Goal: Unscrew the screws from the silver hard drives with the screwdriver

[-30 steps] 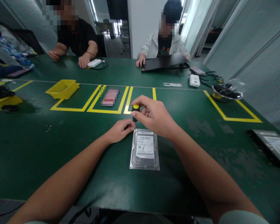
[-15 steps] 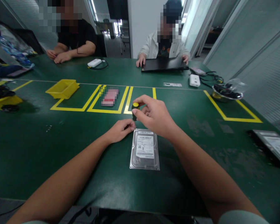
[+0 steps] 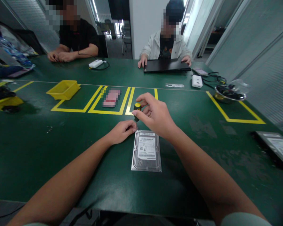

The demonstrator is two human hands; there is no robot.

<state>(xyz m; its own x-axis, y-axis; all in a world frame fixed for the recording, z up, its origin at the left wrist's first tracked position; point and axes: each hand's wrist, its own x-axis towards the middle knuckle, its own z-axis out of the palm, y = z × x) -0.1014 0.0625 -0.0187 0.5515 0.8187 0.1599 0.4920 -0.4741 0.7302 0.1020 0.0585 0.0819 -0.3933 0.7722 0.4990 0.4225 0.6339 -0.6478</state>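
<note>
A silver hard drive [image 3: 146, 149] with a white label lies flat on the green table in front of me. At its far left corner, my right hand [image 3: 155, 113] has its fingers around the handle of a black and yellow screwdriver [image 3: 137, 112], which stands upright. My left hand [image 3: 122, 131] rests on the table beside that same corner. Its thumb and fingers are pinched together near the screwdriver's lower end; whatever lies between them is too small to make out.
A yellow bin [image 3: 64, 90] stands at the left, and several tiny screws [image 3: 49, 129] lie nearer. On the right are another hard drive [image 3: 274, 146] and a metal bowl [image 3: 229, 94] of dark parts. Across the table, two people sit, one with hands on a black laptop [image 3: 166, 65].
The fingers of my right hand have shifted slightly around the screwdriver handle. My left hand and the hard drive have stayed in place.
</note>
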